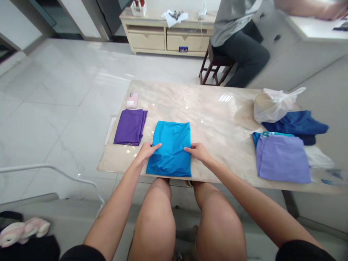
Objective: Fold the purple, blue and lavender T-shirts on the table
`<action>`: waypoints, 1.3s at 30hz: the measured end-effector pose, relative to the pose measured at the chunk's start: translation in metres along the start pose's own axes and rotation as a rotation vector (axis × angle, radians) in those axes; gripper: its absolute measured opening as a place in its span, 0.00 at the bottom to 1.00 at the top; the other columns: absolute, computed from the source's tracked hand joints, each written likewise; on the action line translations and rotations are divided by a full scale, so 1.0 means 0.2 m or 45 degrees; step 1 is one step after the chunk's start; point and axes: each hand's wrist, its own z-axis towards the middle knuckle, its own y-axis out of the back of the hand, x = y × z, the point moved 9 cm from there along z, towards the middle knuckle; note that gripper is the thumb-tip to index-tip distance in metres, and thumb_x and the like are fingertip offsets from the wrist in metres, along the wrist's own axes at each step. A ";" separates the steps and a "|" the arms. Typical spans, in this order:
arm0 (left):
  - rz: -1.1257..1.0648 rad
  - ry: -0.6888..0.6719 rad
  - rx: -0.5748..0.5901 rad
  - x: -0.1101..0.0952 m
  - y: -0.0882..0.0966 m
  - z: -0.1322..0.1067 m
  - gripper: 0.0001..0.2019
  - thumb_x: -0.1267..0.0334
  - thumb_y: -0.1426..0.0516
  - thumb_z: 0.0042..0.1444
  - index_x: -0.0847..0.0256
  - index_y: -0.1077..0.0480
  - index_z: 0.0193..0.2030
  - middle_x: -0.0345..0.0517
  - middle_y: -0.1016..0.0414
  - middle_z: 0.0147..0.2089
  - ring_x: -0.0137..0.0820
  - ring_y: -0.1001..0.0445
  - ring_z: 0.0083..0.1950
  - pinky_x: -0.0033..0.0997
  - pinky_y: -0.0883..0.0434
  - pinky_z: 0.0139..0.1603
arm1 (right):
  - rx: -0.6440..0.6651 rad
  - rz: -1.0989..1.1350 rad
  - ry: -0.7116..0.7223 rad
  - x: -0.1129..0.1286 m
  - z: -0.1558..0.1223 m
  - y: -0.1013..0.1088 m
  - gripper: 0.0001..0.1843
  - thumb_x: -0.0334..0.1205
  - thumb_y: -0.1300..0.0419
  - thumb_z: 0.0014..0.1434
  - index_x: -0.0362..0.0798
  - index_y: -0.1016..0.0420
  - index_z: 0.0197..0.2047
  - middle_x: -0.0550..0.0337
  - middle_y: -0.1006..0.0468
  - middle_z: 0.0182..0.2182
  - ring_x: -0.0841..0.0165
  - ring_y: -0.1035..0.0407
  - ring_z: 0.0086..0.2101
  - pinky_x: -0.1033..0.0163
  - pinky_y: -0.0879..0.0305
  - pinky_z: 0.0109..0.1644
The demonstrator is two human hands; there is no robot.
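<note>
A bright blue piece of folded cloth [172,145] lies flat near the front edge of the marble-topped table [212,108]. My left hand [147,150] pinches its left edge, thumb on top and fingers tucked out of sight underneath. On the opposite edge, my right hand [199,151] grips the cloth in the same way between thumb and fingers. To the left sits a folded purple cloth [129,127], apart from both hands. What kind of garment the blue cloth is cannot be made out.
At the table's right stand a folded lavender cloth [284,159], a dark blue cloth [296,122] and a white plastic bag [273,105]. A small pink item [132,99] lies at the far left. Beyond, a person [239,40] sits on a dark stool [217,59] beside a low cabinet [146,40].
</note>
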 end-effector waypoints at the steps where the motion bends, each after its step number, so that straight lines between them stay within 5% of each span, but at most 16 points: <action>1: -0.056 -0.021 0.008 -0.03 0.00 -0.06 0.28 0.37 0.26 0.39 0.63 0.22 0.30 0.46 0.21 0.28 0.38 0.24 0.33 0.32 0.33 0.34 | -0.043 0.047 0.048 0.03 -0.05 0.04 0.27 0.60 0.30 0.58 0.49 0.31 0.23 0.64 0.29 0.21 0.69 0.36 0.26 0.63 0.47 0.30; 7: -0.325 -0.266 0.010 -0.28 0.11 -0.57 0.32 0.38 0.25 0.39 0.64 0.15 0.42 0.54 0.12 0.42 0.42 0.18 0.43 0.39 0.23 0.47 | -0.188 0.335 0.352 0.25 -0.55 0.25 0.28 0.67 0.32 0.56 0.47 0.18 0.32 0.59 0.19 0.27 0.64 0.29 0.30 0.61 0.35 0.36; 12: -0.276 -0.540 -0.105 -0.47 0.21 -1.01 0.30 0.36 0.29 0.50 0.62 0.16 0.47 0.52 0.13 0.45 0.42 0.18 0.45 0.39 0.21 0.48 | -0.439 0.530 0.549 0.36 -1.03 0.37 0.24 0.62 0.30 0.62 0.48 0.13 0.45 0.55 0.13 0.37 0.60 0.22 0.37 0.57 0.25 0.45; 17: -0.113 -0.824 -0.440 -0.57 0.30 -1.32 0.24 0.40 0.31 0.52 0.60 0.16 0.43 0.56 0.21 0.57 0.45 0.20 0.55 0.42 0.22 0.54 | -0.767 0.312 0.849 0.45 -1.45 0.45 0.18 0.57 0.31 0.64 0.49 0.18 0.34 0.55 0.19 0.37 0.62 0.26 0.39 0.56 0.26 0.47; 21: -0.044 -1.067 -0.505 -0.69 0.35 -1.61 0.17 0.46 0.33 0.58 0.58 0.18 0.40 0.56 0.24 0.65 0.46 0.24 0.65 0.44 0.26 0.65 | -0.987 0.221 1.087 0.60 -1.78 0.55 0.15 0.52 0.32 0.67 0.49 0.20 0.37 0.51 0.18 0.50 0.58 0.24 0.53 0.50 0.29 0.63; 23: -0.080 -1.146 -0.440 -0.75 0.36 -1.78 0.16 0.47 0.33 0.60 0.59 0.19 0.41 0.54 0.20 0.60 0.44 0.22 0.61 0.40 0.25 0.63 | -1.009 0.257 1.127 0.67 -1.92 0.59 0.14 0.52 0.33 0.70 0.49 0.21 0.40 0.52 0.17 0.48 0.59 0.23 0.52 0.50 0.29 0.63; 28: -0.300 -1.111 -0.257 -0.81 0.38 -2.11 0.21 0.43 0.31 0.59 0.60 0.22 0.40 0.43 0.19 0.36 0.34 0.21 0.38 0.29 0.25 0.39 | -1.150 0.422 1.050 0.72 -2.22 0.66 0.21 0.58 0.30 0.67 0.49 0.25 0.39 0.65 0.24 0.30 0.68 0.27 0.30 0.63 0.28 0.36; 32: -0.346 -0.919 -0.177 -0.70 0.30 -2.05 0.25 0.39 0.28 0.54 0.60 0.21 0.42 0.48 0.15 0.42 0.37 0.18 0.42 0.31 0.23 0.40 | -1.159 0.468 0.894 0.59 -2.18 0.60 0.25 0.63 0.30 0.65 0.49 0.26 0.41 0.63 0.23 0.32 0.68 0.27 0.31 0.64 0.30 0.33; 39: -0.326 -0.468 -0.205 -0.18 0.04 -1.50 0.34 0.35 0.27 0.41 0.55 0.33 0.42 0.45 0.18 0.30 0.40 0.19 0.35 0.34 0.27 0.35 | -0.933 0.537 0.404 -0.01 -1.64 0.34 0.37 0.75 0.29 0.51 0.48 0.25 0.44 0.50 0.16 0.39 0.57 0.21 0.40 0.53 0.23 0.45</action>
